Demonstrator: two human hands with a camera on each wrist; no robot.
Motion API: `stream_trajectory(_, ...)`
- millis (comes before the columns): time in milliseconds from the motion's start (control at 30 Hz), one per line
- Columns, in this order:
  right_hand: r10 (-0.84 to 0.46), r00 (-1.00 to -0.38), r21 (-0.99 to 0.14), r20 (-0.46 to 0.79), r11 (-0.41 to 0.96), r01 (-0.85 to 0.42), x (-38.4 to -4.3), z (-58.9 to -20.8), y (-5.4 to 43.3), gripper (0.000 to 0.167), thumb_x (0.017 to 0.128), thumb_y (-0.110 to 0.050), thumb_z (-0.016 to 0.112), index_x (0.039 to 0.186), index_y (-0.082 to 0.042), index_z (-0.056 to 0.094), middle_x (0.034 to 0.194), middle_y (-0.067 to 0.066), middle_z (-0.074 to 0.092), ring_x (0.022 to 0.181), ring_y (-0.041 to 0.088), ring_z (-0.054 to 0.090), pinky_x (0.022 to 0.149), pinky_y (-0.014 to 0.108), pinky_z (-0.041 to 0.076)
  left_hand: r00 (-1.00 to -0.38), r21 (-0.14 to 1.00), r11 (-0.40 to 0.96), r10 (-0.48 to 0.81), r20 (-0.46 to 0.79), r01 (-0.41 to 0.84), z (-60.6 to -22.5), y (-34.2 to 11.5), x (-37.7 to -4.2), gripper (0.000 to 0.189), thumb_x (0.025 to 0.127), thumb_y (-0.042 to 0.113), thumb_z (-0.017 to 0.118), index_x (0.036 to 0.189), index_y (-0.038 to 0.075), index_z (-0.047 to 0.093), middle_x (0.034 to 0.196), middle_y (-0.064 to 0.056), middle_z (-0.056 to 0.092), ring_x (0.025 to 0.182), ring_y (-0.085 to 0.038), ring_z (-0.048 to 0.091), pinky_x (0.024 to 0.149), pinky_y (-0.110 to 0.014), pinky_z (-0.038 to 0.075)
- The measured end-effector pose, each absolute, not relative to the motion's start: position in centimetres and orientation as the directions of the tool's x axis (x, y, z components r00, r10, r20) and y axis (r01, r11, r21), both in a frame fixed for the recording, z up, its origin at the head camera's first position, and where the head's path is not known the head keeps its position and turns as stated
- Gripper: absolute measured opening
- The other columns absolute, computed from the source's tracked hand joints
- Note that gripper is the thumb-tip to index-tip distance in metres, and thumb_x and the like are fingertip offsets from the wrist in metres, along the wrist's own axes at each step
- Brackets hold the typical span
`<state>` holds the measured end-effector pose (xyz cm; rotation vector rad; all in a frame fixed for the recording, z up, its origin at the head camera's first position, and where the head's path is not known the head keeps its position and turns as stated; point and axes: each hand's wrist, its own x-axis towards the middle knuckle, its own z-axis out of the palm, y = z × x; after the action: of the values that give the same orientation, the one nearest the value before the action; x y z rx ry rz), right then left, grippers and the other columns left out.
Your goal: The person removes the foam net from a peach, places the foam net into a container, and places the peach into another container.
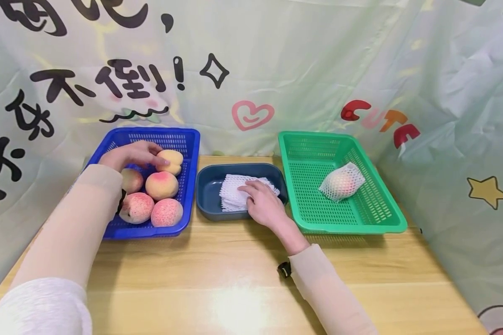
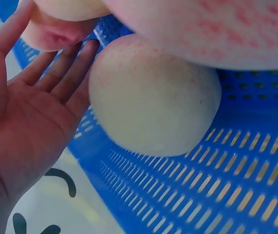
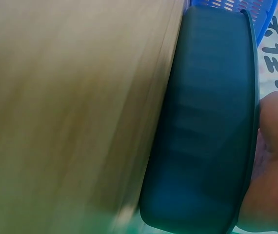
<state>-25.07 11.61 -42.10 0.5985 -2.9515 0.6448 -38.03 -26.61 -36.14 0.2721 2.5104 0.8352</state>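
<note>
In the head view my left hand (image 1: pixel 140 153) is inside the blue basket (image 1: pixel 191 186), its thumb and fingers at the sides of a yellow peach (image 1: pixel 170 158). The left wrist view has the palm facing that peach (image 2: pixel 56 36), with fingers reaching behind it. Several pink-speckled peaches (image 1: pixel 162 185) lie beside and below. My right hand (image 1: pixel 265 204) reaches over the dark blue tray (image 1: pixel 209 215), fingertips on a stack of white foam net sleeves (image 1: pixel 232 193). From the right wrist, the tray wall hides the sleeves and most of the fingers.
A green basket (image 1: pixel 310 190) stands right of the tray, holding one peach in a white foam net (image 1: pixel 343 183). All three containers line up at the back of the wooden table (image 1: pixel 234 260), against a printed cloth backdrop (image 1: pixel 318 60).
</note>
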Motion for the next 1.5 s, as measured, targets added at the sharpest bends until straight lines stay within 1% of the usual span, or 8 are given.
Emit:
stream_trajectory(167,-0.369,-0.916,-0.373,0.156,0.837,-0.401,-25.3,-42.0,11.6,0.042,0.099,-0.006,0.052,0.136,-0.015,0.068,0.149,0.011,0.057,0.140,0.033,0.051,0.116,0.047,0.040,-0.884,0.603,0.795,0.327,-0.335,0.066,-34.7,-26.7,-37.6,0.071,0.100,0.035,0.068,0.147,-0.012,0.042,0.149,-0.034,0.045,0.132,-0.049,0.049,0.106,-0.062,0.044)
stream_trajectory(400,-0.370,-0.910,-0.361,0.188,0.835,-0.414,-25.3,-42.1,11.7,0.042,0.097,-0.001,0.053,0.133,-0.013,0.070,0.146,0.012,0.060,0.139,0.033,0.052,0.120,0.054,0.031,-0.930,0.568,0.802,0.329,-0.166,0.182,-32.0,-26.3,-36.5,0.065,0.101,0.037,0.067,0.145,-0.008,0.049,0.141,-0.031,0.055,0.113,-0.044,0.063,0.093,-0.054,0.053)
stream_trajectory(500,-0.363,-0.909,-0.346,0.207,0.841,-0.415,-25.2,-42.1,11.7,0.043,0.096,0.003,0.052,0.131,-0.013,0.071,0.144,0.011,0.061,0.140,0.031,0.052,0.122,0.059,0.025,-0.934,0.556,0.797,0.344,-0.099,0.235,-30.6,-25.6,-35.6,0.062,0.101,0.036,0.068,0.143,-0.006,0.051,0.137,-0.029,0.059,0.118,-0.043,0.060,0.097,-0.056,0.050)
stream_trajectory(633,-0.356,-0.905,-0.358,0.234,0.834,-0.421,-25.1,-42.1,11.6,0.044,0.096,0.006,0.049,0.129,-0.011,0.072,0.142,0.011,0.062,0.140,0.030,0.052,0.122,0.060,0.024,-0.927,0.542,0.785,0.374,-0.030,0.299,-29.0,-24.2,-33.5,0.057,0.100,0.035,0.069,0.142,-0.001,0.055,0.134,-0.025,0.062,0.123,-0.041,0.058,0.103,-0.057,0.044)
stream_trajectory(833,-0.354,-0.896,-0.377,0.266,0.818,-0.435,-24.8,-42.2,11.5,0.041,0.098,0.006,0.048,0.127,-0.010,0.073,0.142,0.011,0.063,0.140,0.031,0.052,0.122,0.060,0.025,-0.904,0.535,0.748,0.422,0.071,0.392,-27.8,-22.6,-28.9,0.047,0.100,0.030,0.071,0.138,0.005,0.059,0.126,-0.018,0.066,0.112,-0.034,0.065,0.096,-0.054,0.048)
stream_trajectory(1167,-0.322,-0.894,-0.443,0.313,0.783,-0.437,-24.3,-41.8,11.7,0.036,0.102,-0.001,0.049,0.130,-0.007,0.071,0.145,0.011,0.061,0.143,0.031,0.048,0.124,0.057,0.023,-0.878,0.530,0.701,0.410,0.249,0.478,-30.8,-21.3,-22.7,0.050,0.098,0.022,0.075,0.142,0.008,0.056,0.117,-0.006,0.066,0.093,-0.019,0.063,0.075,-0.033,0.052)
stream_trajectory(1267,-0.310,-0.879,-0.463,0.363,0.758,-0.459,-24.0,-41.7,11.7,0.036,0.102,-0.001,0.049,0.130,-0.006,0.071,0.143,0.011,0.062,0.141,0.031,0.050,0.123,0.059,0.023,-0.881,0.520,0.711,0.396,0.261,0.473,-32.2,-21.3,-21.3,0.048,0.098,0.024,0.074,0.140,0.007,0.057,0.113,-0.009,0.066,0.090,-0.021,0.063,0.074,-0.037,0.054)
stream_trajectory(1500,-0.259,-0.836,-0.530,0.484,0.673,-0.516,-23.3,-41.1,11.8,0.035,0.100,0.001,0.049,0.127,-0.003,0.071,0.139,0.012,0.065,0.140,0.034,0.051,0.122,0.059,0.025,-0.898,0.497,0.748,0.363,0.247,0.439,-34.6,-21.9,-19.0,0.043,0.099,0.027,0.073,0.137,0.011,0.058,0.122,-0.009,0.065,0.105,-0.028,0.067,0.086,-0.051,0.055)
